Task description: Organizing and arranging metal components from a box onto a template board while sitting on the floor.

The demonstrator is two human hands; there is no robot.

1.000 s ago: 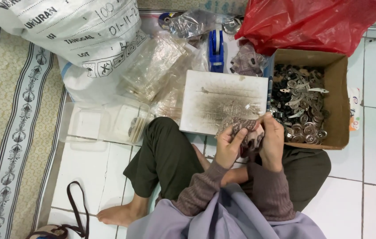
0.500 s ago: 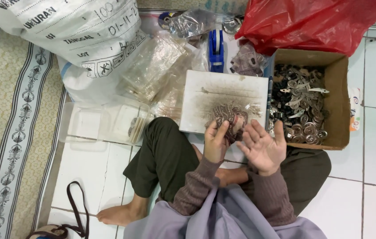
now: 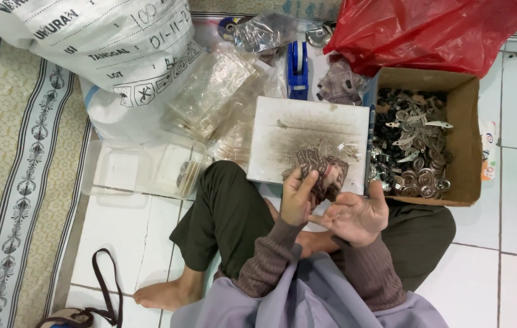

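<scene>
Here we list a left hand, fingers curled and resting on a heap of small dark metal pieces at the near edge of a worn white board; whether it pinches any piece we cannot tell. Right hand: palm up, fingers spread, holding nothing, just beside the heap. Right of the board, a cardboard box of metal parts. Beyond, a red plastic bag; left, a printed white sack.
</scene>
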